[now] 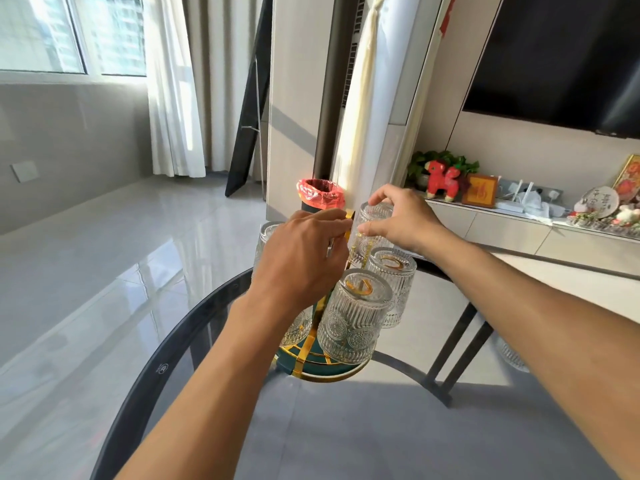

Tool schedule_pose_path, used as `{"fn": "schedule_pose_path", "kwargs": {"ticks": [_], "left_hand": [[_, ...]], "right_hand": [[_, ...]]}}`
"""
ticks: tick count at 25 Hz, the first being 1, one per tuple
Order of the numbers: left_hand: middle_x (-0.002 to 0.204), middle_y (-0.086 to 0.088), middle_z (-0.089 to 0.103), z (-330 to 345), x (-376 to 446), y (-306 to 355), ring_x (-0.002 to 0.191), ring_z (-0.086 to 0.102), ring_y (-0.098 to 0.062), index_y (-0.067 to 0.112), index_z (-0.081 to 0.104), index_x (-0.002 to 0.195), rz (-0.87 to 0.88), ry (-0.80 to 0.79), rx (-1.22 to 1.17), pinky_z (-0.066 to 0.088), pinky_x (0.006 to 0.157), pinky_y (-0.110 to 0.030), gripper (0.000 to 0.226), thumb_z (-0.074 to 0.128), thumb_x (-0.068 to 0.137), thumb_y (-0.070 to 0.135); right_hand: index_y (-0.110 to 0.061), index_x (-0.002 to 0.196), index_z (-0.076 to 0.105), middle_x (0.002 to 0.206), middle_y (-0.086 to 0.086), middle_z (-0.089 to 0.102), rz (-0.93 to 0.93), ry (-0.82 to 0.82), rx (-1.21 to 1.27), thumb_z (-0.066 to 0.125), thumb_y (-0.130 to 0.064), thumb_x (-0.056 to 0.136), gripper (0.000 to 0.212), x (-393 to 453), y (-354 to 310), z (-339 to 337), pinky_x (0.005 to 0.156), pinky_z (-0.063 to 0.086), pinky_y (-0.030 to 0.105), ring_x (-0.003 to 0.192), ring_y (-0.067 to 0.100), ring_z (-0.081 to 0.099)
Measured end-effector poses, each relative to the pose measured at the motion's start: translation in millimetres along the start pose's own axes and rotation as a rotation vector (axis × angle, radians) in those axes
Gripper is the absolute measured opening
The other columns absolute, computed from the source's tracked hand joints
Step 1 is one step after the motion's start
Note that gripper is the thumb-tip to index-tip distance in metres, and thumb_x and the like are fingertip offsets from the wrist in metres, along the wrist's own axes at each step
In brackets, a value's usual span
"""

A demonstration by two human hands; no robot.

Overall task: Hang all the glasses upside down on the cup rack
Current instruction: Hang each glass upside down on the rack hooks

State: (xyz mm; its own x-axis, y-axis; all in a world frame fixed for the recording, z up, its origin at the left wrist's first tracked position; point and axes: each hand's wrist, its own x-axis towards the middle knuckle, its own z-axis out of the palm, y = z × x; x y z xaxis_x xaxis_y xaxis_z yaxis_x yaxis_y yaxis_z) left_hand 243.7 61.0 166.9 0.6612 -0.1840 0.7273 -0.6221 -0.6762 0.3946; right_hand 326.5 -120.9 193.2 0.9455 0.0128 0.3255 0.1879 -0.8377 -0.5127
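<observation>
The cup rack, green and gold with a round base, stands on the glass table. Several ribbed clear glasses hang upside down on its gold arms: one at the front, one to the right, one at the far left, and one low behind my left wrist. My right hand grips another inverted glass at the rack's upper right. My left hand pinches the gold top of the rack, fingers closed on it.
The round glass table has a dark rim close to the rack on the left. Behind stands a bin with a red bag. A low cabinet with ornaments runs along the right wall under a TV.
</observation>
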Motion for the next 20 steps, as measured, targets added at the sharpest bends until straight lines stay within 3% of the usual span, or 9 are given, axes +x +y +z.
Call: {"fn": "schedule_pose_path", "kwargs": {"ticks": [5, 9, 12, 16, 20], "left_hand": [[0.128, 0.010, 0.065, 2.3, 1.8, -1.6, 0.112, 0.058, -0.024, 0.026, 0.070, 0.116, -0.077, -0.061, 0.056, 0.051, 0.086, -0.040, 0.031, 0.053, 0.090, 0.023], [0.126, 0.008, 0.067, 3.5, 2.2, 1.7, 0.111, 0.059, -0.024, 0.024, 0.072, 0.113, -0.072, -0.041, 0.090, 0.050, 0.084, -0.039, 0.030, 0.054, 0.090, 0.025], [0.125, 0.007, 0.067, 4.8, 3.1, 5.0, 0.111, 0.059, -0.023, 0.024, 0.072, 0.113, -0.086, -0.045, 0.119, 0.050, 0.083, -0.039, 0.031, 0.053, 0.089, 0.028], [0.122, 0.006, 0.069, 4.0, 0.8, 12.2, 0.107, 0.061, -0.028, 0.021, 0.073, 0.112, -0.098, -0.040, 0.164, 0.051, 0.082, -0.043, 0.031, 0.053, 0.088, 0.027], [0.132, 0.005, 0.063, 6.0, -1.6, 22.0, 0.112, 0.059, -0.031, 0.019, 0.070, 0.116, -0.145, -0.095, 0.205, 0.048, 0.089, -0.047, 0.034, 0.052, 0.088, 0.030]], "right_hand": [[-0.024, 0.087, 0.062, 0.110, 0.004, 0.060, 0.095, -0.149, -0.023, 0.086, -0.022, 0.064, 0.033, -2.2, 4.6, 14.0, 0.071, 0.038, 0.030, 0.095, 0.021, 0.053], [-0.029, 0.095, 0.066, 0.125, 0.006, 0.058, 0.137, -0.204, 0.019, 0.080, -0.027, 0.068, 0.030, -5.9, 2.5, 7.3, 0.076, 0.040, 0.031, 0.104, 0.023, 0.054], [-0.031, 0.123, 0.059, 0.134, 0.004, 0.055, 0.068, -0.218, -0.070, 0.075, -0.049, 0.068, 0.060, -25.8, 5.5, 3.8, 0.080, 0.041, 0.034, 0.114, 0.024, 0.053], [-0.028, 0.133, 0.043, 0.128, 0.003, 0.059, 0.059, -0.106, -0.115, 0.073, -0.045, 0.063, 0.078, -44.4, 6.8, 1.1, 0.084, 0.050, 0.038, 0.105, 0.026, 0.057], [-0.027, 0.140, 0.034, 0.136, 0.004, 0.054, 0.024, -0.062, -0.164, 0.073, -0.046, 0.067, 0.085, -50.5, 5.1, 3.6, 0.082, 0.045, 0.036, 0.112, 0.028, 0.055]]}}
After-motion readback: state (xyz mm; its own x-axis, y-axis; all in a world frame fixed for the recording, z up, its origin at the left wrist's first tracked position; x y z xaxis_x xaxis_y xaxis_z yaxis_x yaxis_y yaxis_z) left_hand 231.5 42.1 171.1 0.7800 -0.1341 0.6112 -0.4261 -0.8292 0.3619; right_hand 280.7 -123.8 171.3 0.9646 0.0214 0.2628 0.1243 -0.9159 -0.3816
